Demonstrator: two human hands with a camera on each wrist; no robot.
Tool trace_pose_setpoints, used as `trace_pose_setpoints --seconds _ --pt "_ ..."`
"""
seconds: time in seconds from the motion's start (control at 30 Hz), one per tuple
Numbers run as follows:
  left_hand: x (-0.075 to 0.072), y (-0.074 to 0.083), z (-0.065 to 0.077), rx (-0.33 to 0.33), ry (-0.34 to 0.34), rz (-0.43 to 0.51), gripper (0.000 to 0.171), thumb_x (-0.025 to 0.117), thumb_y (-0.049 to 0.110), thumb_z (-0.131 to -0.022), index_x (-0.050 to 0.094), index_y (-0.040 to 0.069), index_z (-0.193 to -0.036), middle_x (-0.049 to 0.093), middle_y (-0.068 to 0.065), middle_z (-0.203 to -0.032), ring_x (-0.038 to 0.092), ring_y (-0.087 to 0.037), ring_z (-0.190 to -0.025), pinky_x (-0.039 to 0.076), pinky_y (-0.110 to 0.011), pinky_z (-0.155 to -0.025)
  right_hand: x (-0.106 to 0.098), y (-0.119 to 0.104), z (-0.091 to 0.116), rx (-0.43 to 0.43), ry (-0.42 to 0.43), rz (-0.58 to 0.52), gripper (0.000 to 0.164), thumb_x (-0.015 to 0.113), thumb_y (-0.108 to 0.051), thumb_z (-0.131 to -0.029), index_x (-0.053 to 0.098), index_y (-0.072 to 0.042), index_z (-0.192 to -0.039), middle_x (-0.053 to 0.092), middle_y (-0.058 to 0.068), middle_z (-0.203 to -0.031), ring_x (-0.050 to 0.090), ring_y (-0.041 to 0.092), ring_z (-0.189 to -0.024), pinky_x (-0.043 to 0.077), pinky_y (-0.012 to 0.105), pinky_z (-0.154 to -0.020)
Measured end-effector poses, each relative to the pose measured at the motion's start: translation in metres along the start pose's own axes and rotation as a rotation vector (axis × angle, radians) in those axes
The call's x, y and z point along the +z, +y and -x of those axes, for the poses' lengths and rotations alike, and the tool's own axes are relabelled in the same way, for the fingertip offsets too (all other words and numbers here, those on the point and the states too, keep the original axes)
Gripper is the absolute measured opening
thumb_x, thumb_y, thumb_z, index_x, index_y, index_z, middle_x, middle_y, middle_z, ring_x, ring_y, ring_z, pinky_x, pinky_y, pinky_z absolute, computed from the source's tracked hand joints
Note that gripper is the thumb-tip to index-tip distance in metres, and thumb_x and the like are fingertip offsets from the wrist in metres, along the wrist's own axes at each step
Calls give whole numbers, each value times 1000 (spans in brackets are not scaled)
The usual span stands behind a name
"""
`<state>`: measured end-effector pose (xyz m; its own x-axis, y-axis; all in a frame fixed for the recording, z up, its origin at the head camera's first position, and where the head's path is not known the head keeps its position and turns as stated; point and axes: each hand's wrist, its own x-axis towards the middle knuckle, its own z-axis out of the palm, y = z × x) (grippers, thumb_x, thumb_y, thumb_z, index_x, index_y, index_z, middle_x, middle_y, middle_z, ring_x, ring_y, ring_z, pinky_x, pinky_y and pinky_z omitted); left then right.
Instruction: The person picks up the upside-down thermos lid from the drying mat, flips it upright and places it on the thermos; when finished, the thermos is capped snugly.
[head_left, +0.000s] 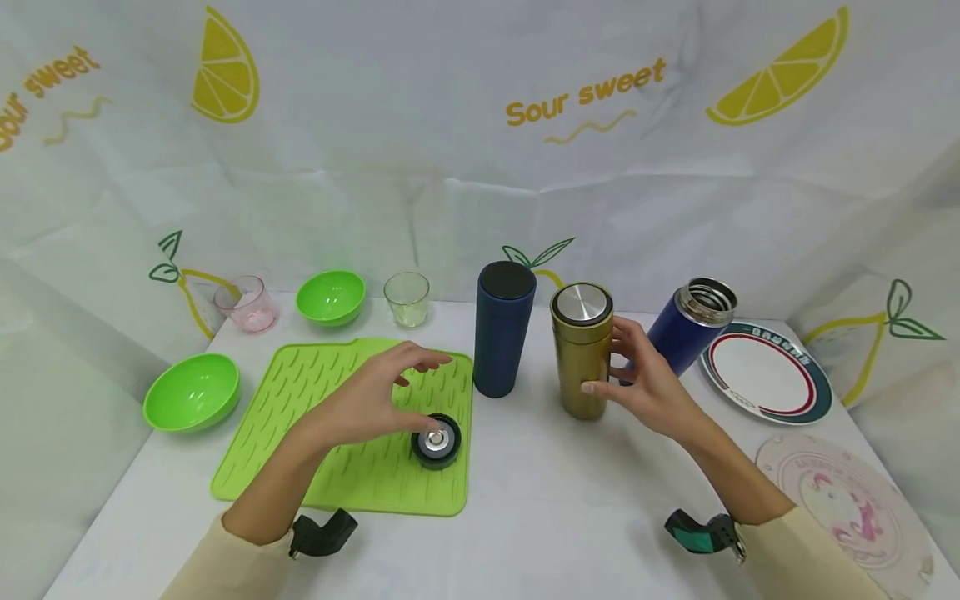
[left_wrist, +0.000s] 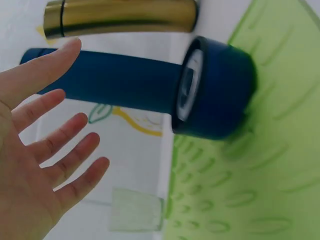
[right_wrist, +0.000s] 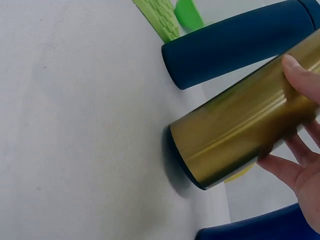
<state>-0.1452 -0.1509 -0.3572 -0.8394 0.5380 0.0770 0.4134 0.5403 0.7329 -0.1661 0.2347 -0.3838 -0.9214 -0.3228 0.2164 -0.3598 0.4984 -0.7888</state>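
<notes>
My left hand (head_left: 420, 392) hovers with its fingers spread over a green ridged mat (head_left: 337, 467) and holds nothing. Just below its fingers a dark blue flask lid (head_left: 436, 440) lies on the mat with its metal inside facing up; the lid (left_wrist: 215, 95) looms large in the left wrist view. My right hand (head_left: 603, 358) holds an upright gold flask (head_left: 581, 367) with a steel cap, thumb on the front and fingers behind. The gold flask (right_wrist: 235, 135) stands on the white table. A capped dark blue flask (head_left: 504, 337) stands between the two hands.
Behind my right hand a lidless blue flask (head_left: 686, 329) stands next to a rimmed plate (head_left: 765, 371). A pink plate (head_left: 847, 500) lies front right. Two green bowls (head_left: 192, 392) (head_left: 331, 297), a pink cup (head_left: 247, 304) and a clear glass (head_left: 407, 298) stand at the left and back.
</notes>
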Motion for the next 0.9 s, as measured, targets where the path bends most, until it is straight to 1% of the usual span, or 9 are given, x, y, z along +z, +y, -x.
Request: trace_pose_setpoints --seconds 0.03,0.1,0.17,0.27,0.4,0.47,0.6,0.77,0.9 --pt "1 -5 1 -14 -5 10 80 92 21 -74 55 21 -145 59 1 -142 56 -26 -128 53 -52 -103 1 1 -1 -2 10 -8 86 80 -4 -85 29 -10 -154 51 17 -148 55 29 -130 59 47 -98" --pt "4 -14 2 -41 -22 28 86 92 19 -73 50 19 -149 56 -3 -148 53 -31 -133 50 -56 -107 4 4 -4 -2 28 -36 87 79 -2 -86 27 -10 -155 48 14 -150 55 19 -130 59 33 -98" --pt "8 -22 3 -77 -46 59 91 92 16 -72 47 18 -151 52 -6 -152 49 -35 -137 47 -57 -110 6 6 -7 -12 43 -87 88 78 1 -86 26 -10 -155 44 10 -150 53 8 -128 56 21 -97" --pt "14 -32 4 -106 -88 91 94 93 16 -71 45 16 -153 50 -10 -154 47 -36 -139 45 -58 -113 8 10 -10 -37 62 -181 88 76 8 -85 25 -11 -154 41 -1 -149 49 -2 -127 51 12 -96" --pt "22 -40 4 -111 -132 103 96 94 20 -70 45 15 -153 51 -10 -152 47 -34 -140 43 -57 -115 10 15 -13 -75 92 -270 89 73 15 -82 26 -15 -152 42 -11 -144 50 -1 -128 51 11 -96" --pt "26 -43 5 -107 -147 107 96 94 20 -70 46 14 -152 52 -10 -150 48 -33 -139 43 -57 -116 11 18 -14 -90 102 -303 90 72 18 -82 26 -16 -152 43 -11 -143 52 0 -128 52 12 -96" --pt "30 -47 5 -80 -173 70 91 95 23 -69 51 11 -149 57 -11 -145 52 -32 -135 43 -55 -115 12 24 -16 -110 107 -353 89 69 20 -82 26 -17 -151 45 -10 -144 53 0 -129 53 12 -97" --pt "31 -49 5 -50 -203 15 84 96 26 -67 59 9 -140 63 -9 -137 57 -30 -130 45 -52 -114 13 27 -16 -106 97 -370 88 68 18 -85 24 -19 -152 43 -9 -146 52 0 -131 51 11 -99" --pt "32 -51 5 -34 -213 -12 75 96 27 -67 64 12 -134 67 -3 -132 59 -26 -126 47 -49 -111 13 27 -17 -106 96 -366 86 67 17 -86 24 -18 -152 42 -8 -145 51 0 -131 50 11 -100"
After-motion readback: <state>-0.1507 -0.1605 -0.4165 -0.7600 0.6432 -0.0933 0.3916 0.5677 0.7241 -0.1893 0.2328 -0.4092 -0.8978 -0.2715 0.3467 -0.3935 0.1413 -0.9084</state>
